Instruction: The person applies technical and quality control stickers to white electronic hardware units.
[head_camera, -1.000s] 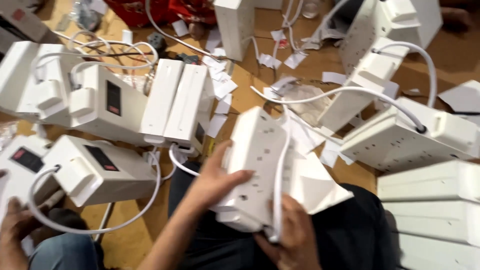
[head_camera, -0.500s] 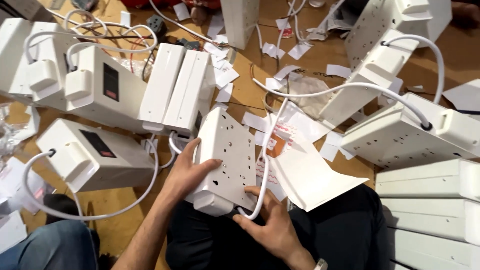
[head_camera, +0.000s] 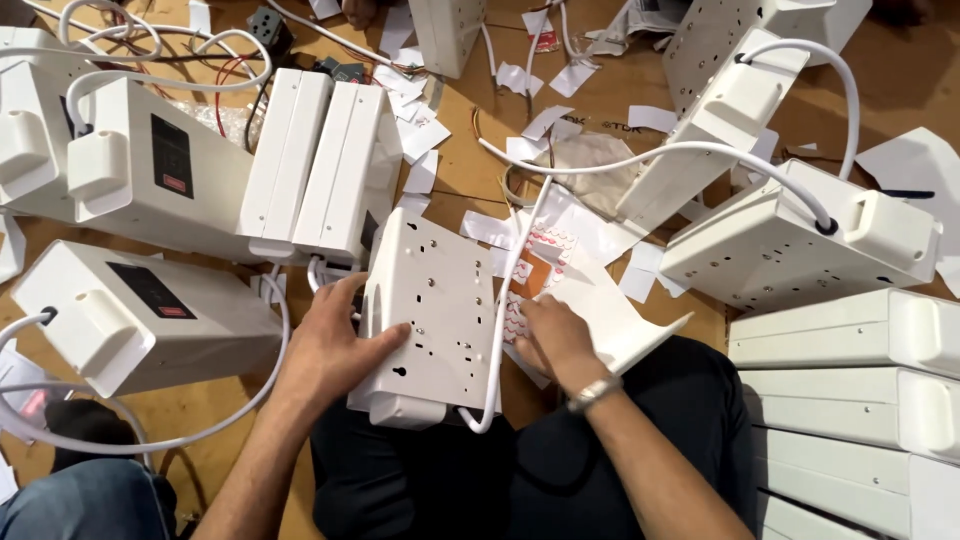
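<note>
White box unit (head_camera: 432, 300) sits on my lap, back plate up w/ small holes and a keyhole slot showing, rounded end twd me. My left hand (head_camera: 335, 345) wraps its left edge, thumb over the top edge, fingers spread flat on the plate, so it's clasped, not loose. My right hand (head_camera: 550, 335) is at the unit's right edge, fingers curled down where unit meets a sheet of red-and-white stickers (head_camera: 525, 290); can't tell if it's pinching anything. Wristwatch (head_camera: 594, 392) on that wrist. White cable (head_camera: 520, 260) runs up along the unit's right side, loops under its near end, then arcs away to a grey-white box (head_camera: 790, 240) at right. White folded card (head_camera: 615, 315) lies just beside right hand, over my knee.

Around: stack of long white units (head_camera: 850, 385) far right. Left side, two boxes w/ black label panels (head_camera: 150, 310), (head_camera: 160, 165), cables looped round them. Pair of narrow white units (head_camera: 320, 165) just above my left hand. Paper scraps (head_camera: 420, 130) scattered over the brown floor (head_camera: 470, 170).
</note>
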